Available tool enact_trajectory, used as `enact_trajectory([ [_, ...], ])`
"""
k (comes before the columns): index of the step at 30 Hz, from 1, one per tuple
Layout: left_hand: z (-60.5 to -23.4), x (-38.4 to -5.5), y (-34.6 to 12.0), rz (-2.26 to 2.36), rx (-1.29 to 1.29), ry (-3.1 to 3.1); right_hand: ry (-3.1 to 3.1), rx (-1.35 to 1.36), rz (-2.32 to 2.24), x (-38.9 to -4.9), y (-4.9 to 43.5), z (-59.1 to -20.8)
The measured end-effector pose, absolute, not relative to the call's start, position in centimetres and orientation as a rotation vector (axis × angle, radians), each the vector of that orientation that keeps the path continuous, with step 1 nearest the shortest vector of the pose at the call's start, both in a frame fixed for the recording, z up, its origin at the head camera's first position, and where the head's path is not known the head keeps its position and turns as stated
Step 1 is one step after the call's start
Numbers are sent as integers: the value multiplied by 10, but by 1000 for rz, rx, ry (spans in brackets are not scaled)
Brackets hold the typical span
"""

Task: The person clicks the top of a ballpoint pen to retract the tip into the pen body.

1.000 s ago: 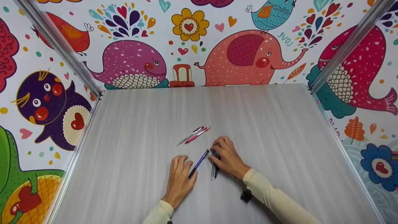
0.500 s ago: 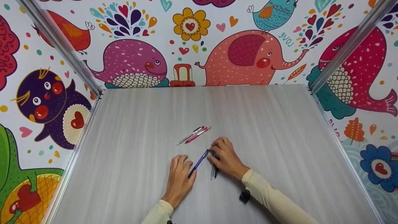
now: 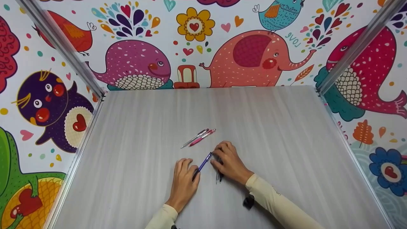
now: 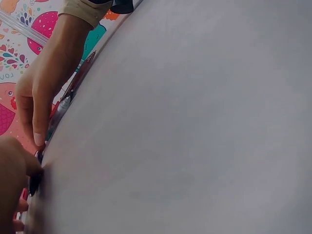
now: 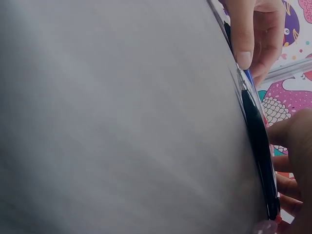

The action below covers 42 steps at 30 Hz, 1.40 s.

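In the head view, my left hand [image 3: 183, 183] pinches the lower end of a blue pen [image 3: 203, 163] between thumb and index finger. The pen slants up to the right, its far end at the fingertips of my right hand [image 3: 229, 160]. That right hand arches over dark pens [image 3: 220, 178], whose lower ends poke out below the palm while the rest is covered. The right wrist view brings a black pen [image 5: 257, 134] close, with the right fingers [image 5: 287, 185] spaced along its far side. Beyond it, the left thumb meets the blue pen [image 5: 250, 78].
A clear pen [image 3: 194, 138] and a pink pen [image 3: 202, 137] lie side by side on the grey table [image 3: 143, 127], farther back than the hands. Printed cartoon walls with metal posts [image 3: 356, 46] enclose the table. A black device [image 3: 249, 201] hangs at the right wrist.
My right hand has shifted slightly left and toward me. The blue pen has slid a little down and left into the left hand's grip. The clear and pink pens have stayed put.
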<state>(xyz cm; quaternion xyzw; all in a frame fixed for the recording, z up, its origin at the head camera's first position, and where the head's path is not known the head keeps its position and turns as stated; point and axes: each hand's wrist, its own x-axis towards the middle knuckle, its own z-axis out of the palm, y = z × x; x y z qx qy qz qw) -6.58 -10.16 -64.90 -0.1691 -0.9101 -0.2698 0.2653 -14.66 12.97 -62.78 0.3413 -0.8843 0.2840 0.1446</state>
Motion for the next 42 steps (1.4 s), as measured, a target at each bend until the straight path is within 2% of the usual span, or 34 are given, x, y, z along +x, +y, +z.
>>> enact_trajectory([
  [28,-628,-80,-85,-878,-392,-2388,-2331,955,939,-141,126,-608],
  [42,-610,-82,-63,-1045,-410,-2343,-2107,945,1371,-137,122,-589],
])
